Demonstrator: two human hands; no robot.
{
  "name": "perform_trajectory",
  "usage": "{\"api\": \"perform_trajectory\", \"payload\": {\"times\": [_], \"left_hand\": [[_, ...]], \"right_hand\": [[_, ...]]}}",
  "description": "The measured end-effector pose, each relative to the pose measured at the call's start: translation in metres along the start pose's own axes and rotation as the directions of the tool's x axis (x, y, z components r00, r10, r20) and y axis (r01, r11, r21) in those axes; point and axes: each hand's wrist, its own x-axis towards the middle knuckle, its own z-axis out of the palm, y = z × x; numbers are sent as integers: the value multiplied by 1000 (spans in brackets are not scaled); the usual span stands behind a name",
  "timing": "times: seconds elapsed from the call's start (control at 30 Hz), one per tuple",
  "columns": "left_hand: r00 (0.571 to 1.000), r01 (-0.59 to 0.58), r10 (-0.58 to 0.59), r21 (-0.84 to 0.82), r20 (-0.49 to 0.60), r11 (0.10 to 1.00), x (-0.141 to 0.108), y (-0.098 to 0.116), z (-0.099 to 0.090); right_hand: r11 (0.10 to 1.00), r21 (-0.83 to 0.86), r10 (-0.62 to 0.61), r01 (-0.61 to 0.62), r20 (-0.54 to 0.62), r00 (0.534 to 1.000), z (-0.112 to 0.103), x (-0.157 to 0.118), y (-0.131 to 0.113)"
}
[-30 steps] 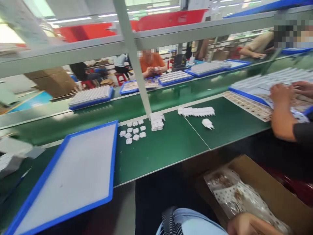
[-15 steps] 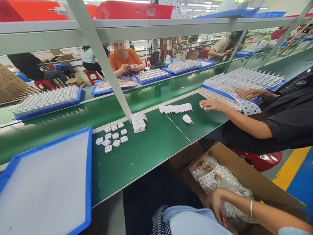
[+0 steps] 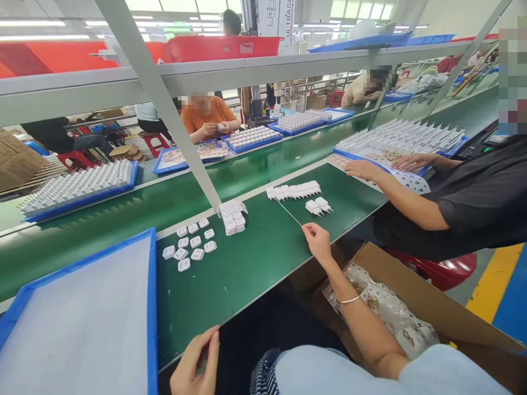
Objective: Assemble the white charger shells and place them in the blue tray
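My right hand [image 3: 317,241], with a bracelet on its wrist, is at the front part of the green bench [image 3: 247,263], its fingertips pinched together. Whatever lies between them is too small to tell. Just beyond it sit two white plug adapters [image 3: 319,206], with a row of several more [image 3: 293,190] behind. At the bench's front edge is my left hand [image 3: 197,362], thumb and forefinger tips close together; I cannot make out anything held. Several small white square caps [image 3: 195,241] lie loose on the bench, beside a stacked block of white pieces [image 3: 233,218].
A white tray with a blue rim [image 3: 152,307] lies at left. An open carton [image 3: 395,274] with bagged small metal parts stands below the bench at right. Close by, a co-worker's hand [image 3: 364,169] rests near a blue tray of plugs [image 3: 399,137]. A slanted post [image 3: 177,115] crosses the view.
My right hand has risen from the carton to the bench. My left hand has come into view. A second plug adapter now lies beside the single one, and the co-worker's near hand has drawn back.
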Motion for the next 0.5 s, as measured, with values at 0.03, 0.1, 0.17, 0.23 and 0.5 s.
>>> {"api": "perform_trajectory", "payload": {"times": [0.03, 0.1, 0.17, 0.23, 0.5], "left_hand": [[998, -36, 37, 27, -52, 999, 12, -4, 3], [989, -49, 56, 52, -138, 997, 31, -13, 9], [984, -26, 36, 58, -177, 998, 41, -20, 15], [986, -12, 21, 56, -164, 998, 44, -22, 20], [991, 53, -49, 30, -125, 998, 37, -17, 24]], "right_hand": [[1000, -18, -12, 11, -39, 999, 5, -1, 6], [997, -63, -39, 32, -110, 993, 9, 1, 15], [991, -126, -73, 49, -194, 978, 4, 11, 20], [979, -198, -110, 54, -280, 954, -5, 24, 22], [928, -373, -143, -5, -368, 919, -17, 44, 40]]}}
